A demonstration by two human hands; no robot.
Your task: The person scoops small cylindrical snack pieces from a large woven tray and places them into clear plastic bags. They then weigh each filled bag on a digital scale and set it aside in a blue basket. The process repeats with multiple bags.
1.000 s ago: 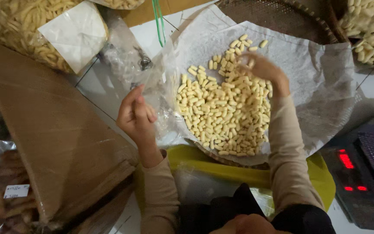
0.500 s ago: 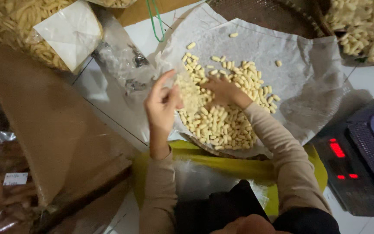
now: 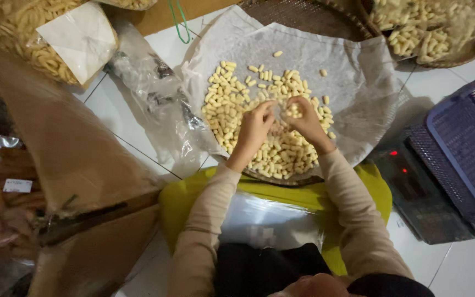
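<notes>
White tiled floor [image 3: 133, 118], paper-lined woven tray [image 3: 358, 71]. Both hands in pale snack pieces [image 3: 232, 104] heaped on paper. Left hand [image 3: 254, 129] loosely curled over pile; right hand [image 3: 303, 118] pinching a few pieces. Most pieces still loose; clear bag [image 3: 270, 220] on lap looks unfilled.

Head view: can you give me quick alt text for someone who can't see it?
Both hands, left and right, meet in a pile of pale puffed snack pieces on grey paper over a woven tray. A clear plastic bag lies to the left, a digital scale to the right.
</notes>
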